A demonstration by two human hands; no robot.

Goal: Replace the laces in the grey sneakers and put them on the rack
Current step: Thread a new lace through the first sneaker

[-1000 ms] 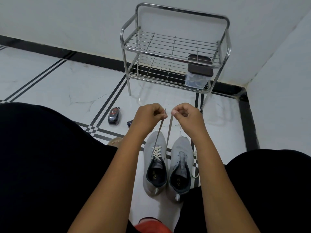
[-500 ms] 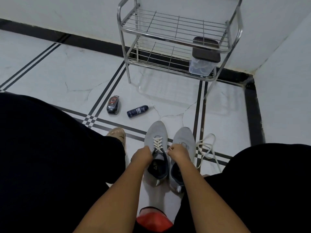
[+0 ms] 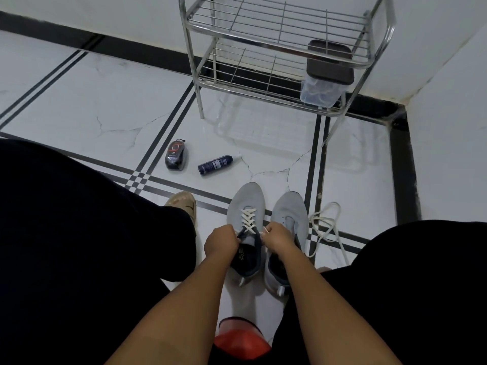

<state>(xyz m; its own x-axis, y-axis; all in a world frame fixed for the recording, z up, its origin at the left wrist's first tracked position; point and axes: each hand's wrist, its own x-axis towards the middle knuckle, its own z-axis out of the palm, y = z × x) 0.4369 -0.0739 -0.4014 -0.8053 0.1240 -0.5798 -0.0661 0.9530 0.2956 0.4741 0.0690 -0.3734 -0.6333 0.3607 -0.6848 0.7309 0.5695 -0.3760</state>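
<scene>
Left shoe (image 3: 246,206) laced, both hands at its collar | left hand (image 3: 220,241) and right hand (image 3: 279,237) each pinch a lace end | right shoe (image 3: 290,212) beside right hand, unlaced | loose lace (image 3: 325,223) further right | rack (image 3: 284,43) ahead, no shoes yet

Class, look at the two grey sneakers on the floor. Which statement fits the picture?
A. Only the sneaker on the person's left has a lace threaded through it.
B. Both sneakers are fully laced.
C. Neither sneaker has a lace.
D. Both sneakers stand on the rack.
A: the left sneaker shows white criss-crossed lacing, the right sneaker has bare eyelets, and a loose lace lies on the floor beside it.
</scene>
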